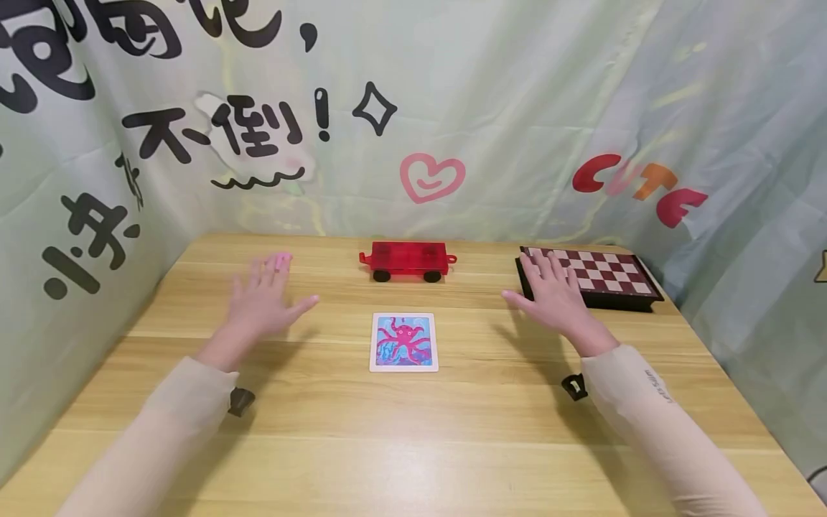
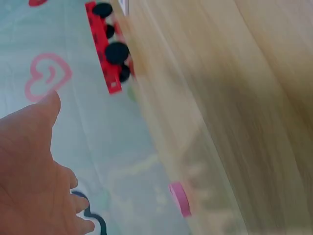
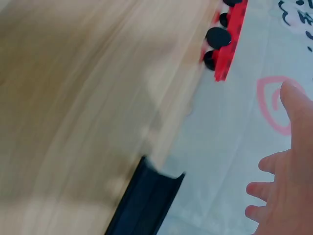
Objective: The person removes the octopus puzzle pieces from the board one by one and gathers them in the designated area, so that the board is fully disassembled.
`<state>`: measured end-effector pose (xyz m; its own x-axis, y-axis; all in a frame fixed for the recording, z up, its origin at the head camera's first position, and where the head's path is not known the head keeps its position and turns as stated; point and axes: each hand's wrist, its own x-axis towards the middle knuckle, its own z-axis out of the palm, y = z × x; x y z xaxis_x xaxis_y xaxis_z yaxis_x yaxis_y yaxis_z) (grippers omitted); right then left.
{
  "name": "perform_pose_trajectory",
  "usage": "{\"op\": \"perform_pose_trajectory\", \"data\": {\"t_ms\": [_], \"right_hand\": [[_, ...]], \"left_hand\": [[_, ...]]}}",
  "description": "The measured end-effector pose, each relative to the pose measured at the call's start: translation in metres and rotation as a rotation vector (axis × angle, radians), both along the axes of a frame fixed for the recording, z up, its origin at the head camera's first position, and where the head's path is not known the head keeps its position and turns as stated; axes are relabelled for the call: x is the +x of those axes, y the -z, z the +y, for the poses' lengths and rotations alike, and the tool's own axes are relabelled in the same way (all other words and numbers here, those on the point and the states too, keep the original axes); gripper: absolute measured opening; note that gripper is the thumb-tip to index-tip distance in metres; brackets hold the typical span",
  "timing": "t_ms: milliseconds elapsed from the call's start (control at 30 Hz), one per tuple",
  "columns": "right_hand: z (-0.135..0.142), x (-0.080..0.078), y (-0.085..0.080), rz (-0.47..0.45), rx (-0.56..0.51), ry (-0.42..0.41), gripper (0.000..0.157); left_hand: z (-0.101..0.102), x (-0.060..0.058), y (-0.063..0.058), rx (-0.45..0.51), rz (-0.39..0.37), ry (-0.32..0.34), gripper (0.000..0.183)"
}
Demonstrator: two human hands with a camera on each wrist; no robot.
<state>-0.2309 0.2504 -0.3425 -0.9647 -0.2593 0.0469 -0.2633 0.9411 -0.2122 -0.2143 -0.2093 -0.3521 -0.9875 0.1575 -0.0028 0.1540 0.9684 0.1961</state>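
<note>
Both hands hover over the wooden table with fingers spread and nothing held. My left hand point(image 1: 260, 307) is at the left, its fingertips overlapping a small pink round item point(image 2: 180, 199) near the back edge. On the other side, my right hand point(image 1: 555, 301) reaches in front of a folding chessboard box point(image 1: 614, 276) and hides its left part. Between the hands lies a square card point(image 1: 403, 342) with a pink octopus on blue. Behind the card stands a red toy wagon point(image 1: 409, 260) with black wheels and a hook at each end.
A pale fabric curtain point(image 1: 517, 129) with printed lettering and a pink heart point(image 1: 431, 178) hangs behind the table point(image 1: 407, 445) and along both sides. Black wrist straps show under both sleeves. A dark cable point(image 1: 817, 474) appears at the lower right.
</note>
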Motion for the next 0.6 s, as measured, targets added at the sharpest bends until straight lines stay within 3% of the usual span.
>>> {"op": "perform_pose_trajectory", "data": {"t_ms": [167, 400, 600], "right_hand": [[-0.02, -0.003, -0.001, 0.017, -0.027, -0.066, 0.087], [-0.059, -0.007, 0.005, 0.017, -0.072, -0.181, 0.086], [-0.094, -0.005, 0.013, -0.042, -0.081, -0.264, 0.082]], "left_hand": [[0.022, -0.001, 0.005, -0.009, 0.027, 0.081, 0.097], [0.052, 0.002, 0.016, -0.038, -0.005, 0.198, 0.092], [0.073, 0.003, 0.031, -0.034, -0.028, 0.313, 0.088]]}}
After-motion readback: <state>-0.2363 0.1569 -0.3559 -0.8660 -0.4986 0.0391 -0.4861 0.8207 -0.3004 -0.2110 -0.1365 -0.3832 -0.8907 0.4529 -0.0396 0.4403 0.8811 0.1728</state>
